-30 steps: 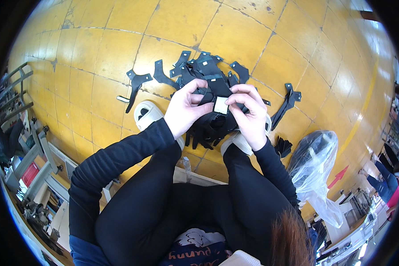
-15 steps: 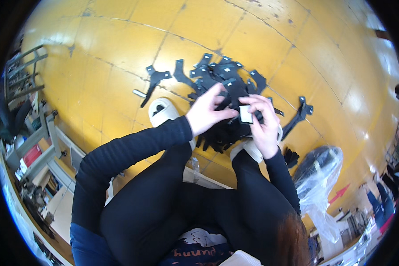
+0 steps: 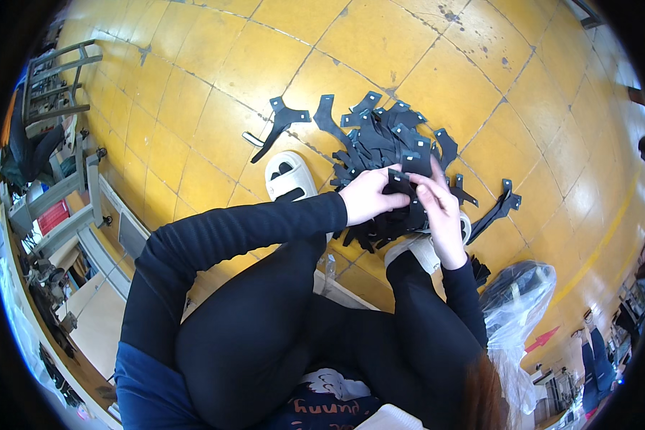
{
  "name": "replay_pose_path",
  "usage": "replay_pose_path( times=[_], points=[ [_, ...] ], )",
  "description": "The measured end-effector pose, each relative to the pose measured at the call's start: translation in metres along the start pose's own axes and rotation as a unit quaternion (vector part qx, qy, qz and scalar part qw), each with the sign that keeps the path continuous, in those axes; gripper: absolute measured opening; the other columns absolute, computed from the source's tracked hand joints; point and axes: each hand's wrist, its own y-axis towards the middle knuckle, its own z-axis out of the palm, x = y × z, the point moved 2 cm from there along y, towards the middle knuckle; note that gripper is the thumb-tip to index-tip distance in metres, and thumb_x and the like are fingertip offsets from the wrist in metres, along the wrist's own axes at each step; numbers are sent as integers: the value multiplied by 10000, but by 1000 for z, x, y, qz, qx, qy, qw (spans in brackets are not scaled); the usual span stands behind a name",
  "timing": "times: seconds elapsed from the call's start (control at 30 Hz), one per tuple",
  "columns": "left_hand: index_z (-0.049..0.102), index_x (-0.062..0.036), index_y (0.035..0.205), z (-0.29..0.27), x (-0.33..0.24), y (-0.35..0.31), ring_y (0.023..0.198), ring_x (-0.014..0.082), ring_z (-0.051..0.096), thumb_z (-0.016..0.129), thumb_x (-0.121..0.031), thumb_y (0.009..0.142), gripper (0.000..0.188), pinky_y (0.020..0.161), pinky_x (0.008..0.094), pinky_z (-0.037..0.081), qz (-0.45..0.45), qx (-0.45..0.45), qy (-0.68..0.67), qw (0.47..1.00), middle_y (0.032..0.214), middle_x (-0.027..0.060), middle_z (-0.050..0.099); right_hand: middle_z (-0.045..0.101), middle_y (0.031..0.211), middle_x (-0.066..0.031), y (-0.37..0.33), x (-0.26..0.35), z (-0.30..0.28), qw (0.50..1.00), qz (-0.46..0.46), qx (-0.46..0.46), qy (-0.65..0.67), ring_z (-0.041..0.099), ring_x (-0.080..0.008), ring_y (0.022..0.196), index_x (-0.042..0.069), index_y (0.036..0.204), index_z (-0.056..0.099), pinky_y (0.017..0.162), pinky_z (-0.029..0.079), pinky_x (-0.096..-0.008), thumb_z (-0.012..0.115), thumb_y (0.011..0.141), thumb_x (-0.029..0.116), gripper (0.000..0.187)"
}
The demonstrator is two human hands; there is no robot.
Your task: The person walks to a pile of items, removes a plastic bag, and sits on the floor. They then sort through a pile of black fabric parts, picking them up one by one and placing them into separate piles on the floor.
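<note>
Above a heap of black fabric pieces [image 3: 371, 147], both of my hands are close together over the floor. My left hand [image 3: 368, 196] pinches a black fabric piece [image 3: 400, 185] that has a small pale tag near its edge. From the other side my right hand [image 3: 441, 212] holds the same piece, thumb and fingers at its edge. The fingertips are partly hidden by the dark fabric. More pieces of this kind, branched in shape and with small light tags at their ends, lie under and around my hands.
A loose branched piece [image 3: 280, 123] lies left of the heap, another [image 3: 499, 208] to the right. My white slippers [image 3: 292, 176] flank the heap. A clear plastic bag [image 3: 517, 294] with dark contents stands at right. A metal frame [image 3: 64, 75] is at far left.
The white patch between my hands no longer shows; a dark edge with a small tag does. My fingers have shifted on the fabric, and the whole view has swung slightly.
</note>
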Motion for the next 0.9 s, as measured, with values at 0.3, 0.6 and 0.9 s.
replay_pose_path(
  times=[0.3,0.6,0.9],
  points=[
    [665,43,791,-50,59,14,601,134,571,589,-378,903,442,585,320,447,-75,-163,9,984,613,70,609,665,1060,-36,-1,-19,-6,991,85,-48,93,547,-75,904,17,1215,620,854,423,-227,582,925,131,314],
    [598,5,1030,-208,176,12,768,234,638,691,-156,812,287,709,330,512,-122,-342,78,928,833,100,672,668,943,-1,-12,-23,-38,989,113,12,95,559,-45,816,18,1113,667,735,431,-194,623,860,34,257],
    [609,21,963,-239,184,15,1097,366,500,733,-284,765,384,967,432,393,-204,-486,313,790,1125,203,531,657,1014,-13,-12,-18,-30,992,88,38,86,576,-65,913,21,1106,647,828,452,-211,603,870,2,241]
  ],
)
